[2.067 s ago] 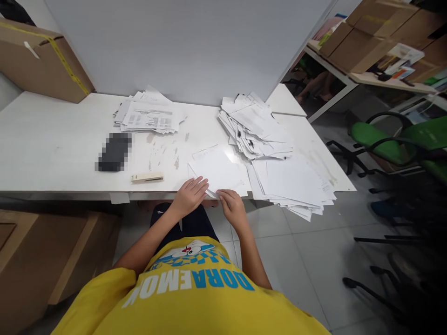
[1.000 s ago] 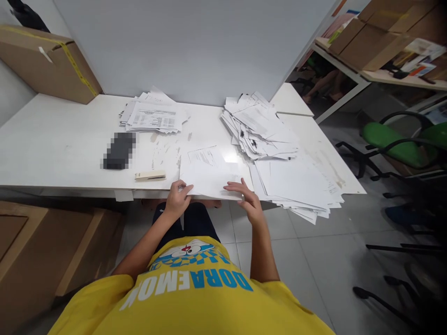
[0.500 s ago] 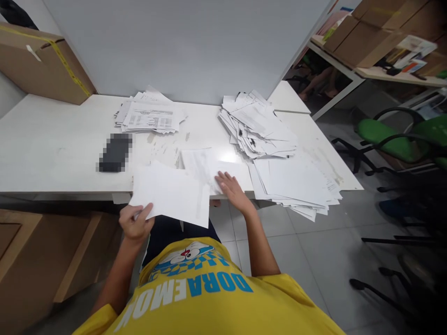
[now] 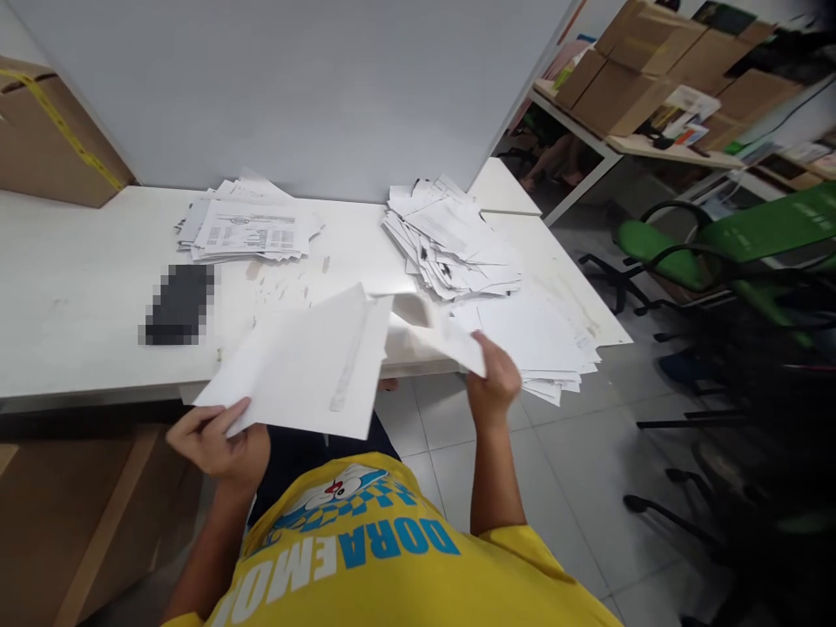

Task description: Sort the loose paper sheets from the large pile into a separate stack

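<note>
My left hand (image 4: pixel 222 442) pinches the near left corner of a white stack of paper sheets (image 4: pixel 306 366), which tilts above the table's front edge. With its fingers closed, my right hand (image 4: pixel 495 380) grips the corner of another paper sheet (image 4: pixel 450 341), which curls up between the two hands. Just beyond my right hand a loose pile of white papers (image 4: pixel 535 335) overhangs the front edge. Behind it lies a taller, untidy pile of papers (image 4: pixel 457 235). Printed papers (image 4: pixel 245 226) form one more pile at the back left.
A dark pixelated rectangle (image 4: pixel 178 305) lies on the white table (image 4: pixel 78 287) at left. A cardboard box (image 4: pixel 58 131) stands against the grey partition (image 4: pixel 293 87). Below left is an open carton (image 4: pixel 111 522). Green chairs (image 4: pixel 659 252) and a desk with boxes are at right.
My right hand has gone from lying flat on paper to gripping a sheet's corner, and has moved right, lifting it. The sheets in my left hand have tilted. The camera view has turned right.
</note>
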Available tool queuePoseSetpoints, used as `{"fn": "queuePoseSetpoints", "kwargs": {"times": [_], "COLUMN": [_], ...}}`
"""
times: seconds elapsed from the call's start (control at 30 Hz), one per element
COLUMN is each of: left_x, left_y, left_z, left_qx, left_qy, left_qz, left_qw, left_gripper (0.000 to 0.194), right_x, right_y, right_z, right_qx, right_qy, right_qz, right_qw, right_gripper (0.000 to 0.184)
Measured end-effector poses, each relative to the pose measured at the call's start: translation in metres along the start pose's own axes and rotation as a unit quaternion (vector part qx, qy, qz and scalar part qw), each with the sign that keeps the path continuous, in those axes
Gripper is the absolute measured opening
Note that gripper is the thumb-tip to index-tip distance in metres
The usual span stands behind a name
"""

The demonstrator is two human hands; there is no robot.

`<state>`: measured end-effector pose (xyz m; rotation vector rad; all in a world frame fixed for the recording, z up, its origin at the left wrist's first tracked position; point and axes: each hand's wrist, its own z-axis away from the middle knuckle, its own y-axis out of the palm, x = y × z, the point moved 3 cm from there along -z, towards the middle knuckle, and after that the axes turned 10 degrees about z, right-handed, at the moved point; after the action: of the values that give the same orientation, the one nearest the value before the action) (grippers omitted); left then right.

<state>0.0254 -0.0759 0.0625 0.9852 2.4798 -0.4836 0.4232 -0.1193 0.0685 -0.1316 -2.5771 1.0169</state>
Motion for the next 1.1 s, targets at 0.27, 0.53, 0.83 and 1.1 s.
{"fn": "queuePoseSetpoints", "kwargs": {"times": [0.27,0.53,0.83,1.1], "left_x": [-0.032,-0.033,-0.036,-0.019], "left_y": [0.076,0.104,0.104,0.101], "left_z": [0.047,0.059,0.06,0.05], "left_qx": [0.17,0.336,0.379,0.419], "left_qy": [0.006,0.024,0.042,0.072], "left_qz": [0.123,0.092,0.059,0.314], "left_qw": [0.978,0.937,0.923,0.849], "left_gripper": [0.02,0.03,0.03,0.052], "right_x": [-0.051,-0.124,-0.084,0.02], "right_y": [-0.067,-0.006,0.005,0.035], "right_z": [-0.023,-0.027,-0.018,0.061], "right_qx": [-0.374,0.121,0.217,0.388], "right_qy": [0.209,0.04,0.175,0.394], "right_qz": [0.096,0.097,-0.05,-0.372], "right_qw": [0.899,0.987,0.959,0.746], "right_gripper": [0.052,0.045,0.067,0.054]}}
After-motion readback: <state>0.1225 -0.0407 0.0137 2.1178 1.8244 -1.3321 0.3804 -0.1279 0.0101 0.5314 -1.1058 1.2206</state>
